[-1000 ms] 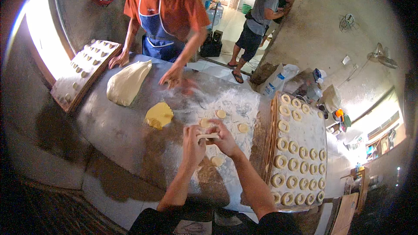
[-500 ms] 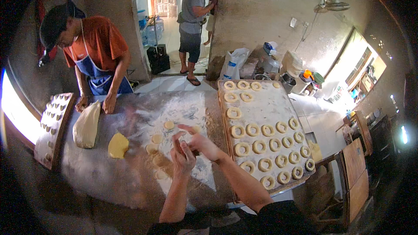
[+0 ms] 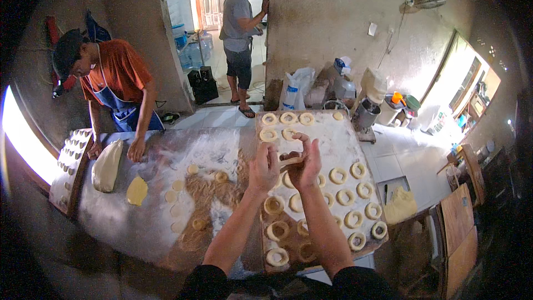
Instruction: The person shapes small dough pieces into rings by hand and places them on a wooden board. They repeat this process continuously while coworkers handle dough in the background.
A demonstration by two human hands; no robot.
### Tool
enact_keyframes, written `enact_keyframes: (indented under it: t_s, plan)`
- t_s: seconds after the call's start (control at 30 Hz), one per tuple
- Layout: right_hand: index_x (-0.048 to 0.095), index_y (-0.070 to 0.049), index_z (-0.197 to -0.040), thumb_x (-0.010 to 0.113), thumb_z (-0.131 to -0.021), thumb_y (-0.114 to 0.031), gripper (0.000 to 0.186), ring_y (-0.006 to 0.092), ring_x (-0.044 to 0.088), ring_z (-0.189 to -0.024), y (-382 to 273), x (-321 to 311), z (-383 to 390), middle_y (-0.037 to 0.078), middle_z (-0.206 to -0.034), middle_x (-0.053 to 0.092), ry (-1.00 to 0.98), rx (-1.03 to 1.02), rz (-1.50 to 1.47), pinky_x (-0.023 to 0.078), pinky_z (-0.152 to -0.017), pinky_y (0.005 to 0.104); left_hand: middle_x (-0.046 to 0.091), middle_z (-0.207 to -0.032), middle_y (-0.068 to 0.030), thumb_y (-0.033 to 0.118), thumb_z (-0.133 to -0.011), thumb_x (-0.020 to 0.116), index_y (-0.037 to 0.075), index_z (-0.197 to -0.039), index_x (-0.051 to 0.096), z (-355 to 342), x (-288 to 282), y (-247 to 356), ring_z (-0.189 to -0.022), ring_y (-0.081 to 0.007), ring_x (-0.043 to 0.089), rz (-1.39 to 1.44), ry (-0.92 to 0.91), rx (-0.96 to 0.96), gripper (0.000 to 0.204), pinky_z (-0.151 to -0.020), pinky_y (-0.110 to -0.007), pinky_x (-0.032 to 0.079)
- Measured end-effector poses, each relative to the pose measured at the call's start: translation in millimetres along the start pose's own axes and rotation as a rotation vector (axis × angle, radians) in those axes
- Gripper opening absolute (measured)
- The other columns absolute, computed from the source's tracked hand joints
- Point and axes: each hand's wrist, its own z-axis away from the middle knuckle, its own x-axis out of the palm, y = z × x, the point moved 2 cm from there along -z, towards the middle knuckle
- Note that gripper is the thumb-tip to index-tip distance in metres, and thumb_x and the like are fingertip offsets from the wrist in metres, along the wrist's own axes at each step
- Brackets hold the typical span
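My left hand [image 3: 263,171] and my right hand [image 3: 306,165] are raised side by side over the floured tray [image 3: 325,136]. Stretched between their curled fingers is a dough ring [image 3: 290,161], partly hidden by the fingers. Pale dough rings [image 3: 353,220] lie in rows on the tray beneath and around my forearms. On the floured table [image 3: 150,233] to the left, small round dough pieces [image 3: 221,177] sit in loose lines. My arms' shadow falls across several of them.
A yellow dough slab [image 3: 137,191] and a large dough mass [image 3: 107,166] lie farther left. A co-worker [image 3: 119,72] in an orange shirt bends over the table by a second tray [image 3: 69,158]. Another person [image 3: 239,33] stands in the doorway. A white sack [image 3: 297,86] leans behind the tray.
Both hands have moved right, from above the floured table to above the tray, and now hold a dough ring between them. The view has shifted slightly.
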Motion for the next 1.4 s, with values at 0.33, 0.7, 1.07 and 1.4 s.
enact_keyframes:
  t_s: [0.33, 0.7, 1.07, 1.4]
  plan:
    - [0.041, -0.019, -0.140, 0.052, -0.099, -0.047, 0.051, 0.0141, 0.058, -0.062, -24.0, -63.6, -45.3, 0.009, -0.087, 0.061, 0.028, 0.123, 0.504, 0.049, -0.053, 0.0287, 0.066, -0.096, -0.0232, 0.029, -0.101, 0.047, 0.002, -0.106, 0.054, -24.7, 75.9, -13.9, -0.094, -0.0381, 0.066, 0.220, -0.256, -0.413, 0.028, -0.076, -0.040, 0.050]
    - [0.019, -0.014, -0.154, 0.064, -0.080, -0.061, 0.099, 0.0463, 0.052, -0.122, 0.9, -152.3, -82.7, 0.029, -0.129, 0.054, 0.155, 0.291, 2.058, 0.038, -0.101, 0.0590, 0.034, -0.147, -0.0296, 0.029, -0.087, 0.063, 0.013, -0.147, 0.034, -21.5, 100.0, -82.9, -0.137, -0.0436, 0.036, -0.670, -0.761, -0.452, 0.069, -0.108, -0.062, 0.027]
    - [0.069, -0.009, -0.111, 0.062, -0.084, -0.030, 0.035, 0.0405, 0.062, -0.106, 90.8, -1.2, -33.0, 0.021, -0.114, 0.065, -0.333, 0.024, 1.588, 0.049, -0.087, 0.0503, 0.066, -0.104, -0.0247, 0.013, -0.080, 0.064, 0.006, -0.128, 0.057, 51.9, -46.1, -88.7, -0.101, -0.0392, 0.065, -0.352, -0.180, -0.352, 0.050, -0.087, -0.050, 0.052]
    - [0.058, -0.002, -0.104, 0.065, -0.085, -0.029, 0.034, 0.0365, 0.063, -0.093, 301.1, 104.3, 75.1, 0.021, -0.097, 0.064, -1.201, 0.282, 1.633, 0.050, -0.082, 0.0445, 0.066, -0.090, -0.0261, 0.011, -0.087, 0.065, 0.000, -0.117, 0.056, 232.8, -284.1, -122.5, -0.083, -0.0446, 0.066, -0.400, -0.028, -0.904, 0.033, -0.071, -0.051, 0.052]
